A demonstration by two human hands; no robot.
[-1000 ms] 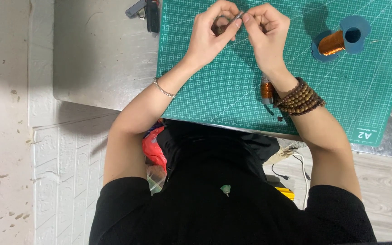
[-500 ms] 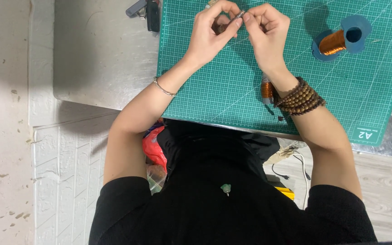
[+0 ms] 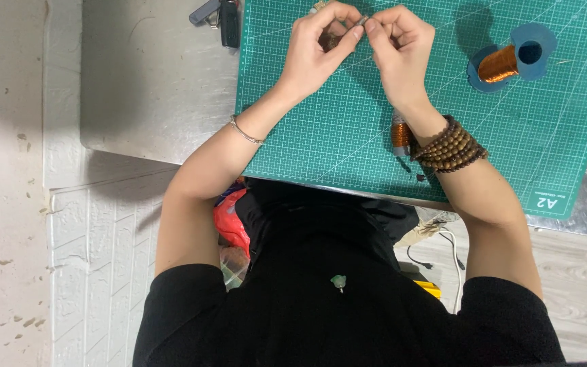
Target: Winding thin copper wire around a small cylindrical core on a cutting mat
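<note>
**Both hands pinching a small grey piece over a green cutting mat**

I look down at my two hands meeting at the 12 o'clock edge of the view. My left hand [image 3: 317,47] and right hand [image 3: 399,44] have their fingertips closed together on a small grey piece [image 3: 362,22], held just above the green cutting mat [image 3: 348,136]. The piece is too small for me to make out its shape.

At 2 o'clock from my hands, well apart from them, a spool of copper wire [image 3: 507,60] with blue ends lies on the mat. A second, smaller copper spool [image 3: 401,134] sits at 6 o'clock, partly hidden by my right wrist and its wooden bead bracelets [image 3: 451,144]. At 10 o'clock, dark tools [image 3: 219,15] lie on the grey metal table [image 3: 151,81], cut off by the top edge. A thin bangle [image 3: 246,131] circles my left wrist. My black-clad torso hides the floor clutter below.
</note>
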